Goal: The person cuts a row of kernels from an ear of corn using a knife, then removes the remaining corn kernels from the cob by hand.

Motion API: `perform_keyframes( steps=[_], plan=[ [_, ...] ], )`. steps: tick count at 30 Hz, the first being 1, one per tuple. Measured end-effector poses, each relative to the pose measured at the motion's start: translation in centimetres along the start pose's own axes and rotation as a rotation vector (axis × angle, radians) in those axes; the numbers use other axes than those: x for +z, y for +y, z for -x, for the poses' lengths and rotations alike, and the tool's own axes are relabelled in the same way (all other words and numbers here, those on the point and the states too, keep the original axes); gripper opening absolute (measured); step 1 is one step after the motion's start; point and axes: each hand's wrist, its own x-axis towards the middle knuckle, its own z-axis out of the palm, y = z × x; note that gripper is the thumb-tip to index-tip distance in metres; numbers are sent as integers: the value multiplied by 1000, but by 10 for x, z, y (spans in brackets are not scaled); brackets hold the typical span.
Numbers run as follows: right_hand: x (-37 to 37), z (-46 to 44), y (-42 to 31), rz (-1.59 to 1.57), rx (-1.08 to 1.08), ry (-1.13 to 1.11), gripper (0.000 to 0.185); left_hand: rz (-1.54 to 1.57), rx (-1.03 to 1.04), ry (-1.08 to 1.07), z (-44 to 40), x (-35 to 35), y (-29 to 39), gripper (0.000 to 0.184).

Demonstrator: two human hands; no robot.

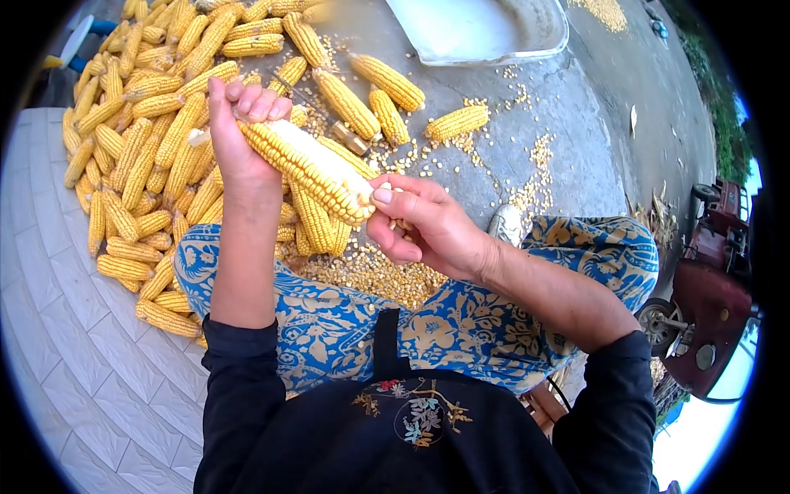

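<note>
My left hand [247,128] is closed round the upper end of a corn cob [309,173], held slanting above my lap. Yellow kernels cover its near side, while a bare white strip runs along the far side. At the cob's lower tip, the thumb and forefinger of my right hand [424,218] press on the end kernels. A few loose kernels show within the curled right fingers. Beneath the held cob lie more corn cobs [313,218] and a heap of loose kernels [370,276] between my legs.
A big pile of corn cobs [140,165] lies at the left. Several stray cobs [457,123] and scattered kernels [535,177] are on the concrete. A whitish basin [494,58] stands ahead. A dark red vehicle [708,321] is parked at the right.
</note>
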Motion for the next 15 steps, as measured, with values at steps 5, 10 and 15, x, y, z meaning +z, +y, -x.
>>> perform_keyframes(
  steps=[5,10,15],
  plan=[
    [-4,-1,-2,-113,29,-56,24,-56,-14,-33,-2,-2,2,34],
    [-3,-10,-4,341,113,38,40,-246,-27,-4,6,13,-8,35],
    [1,-12,2,261,39,104,45,-224,-75,20,7,13,-10,35]
  ],
)
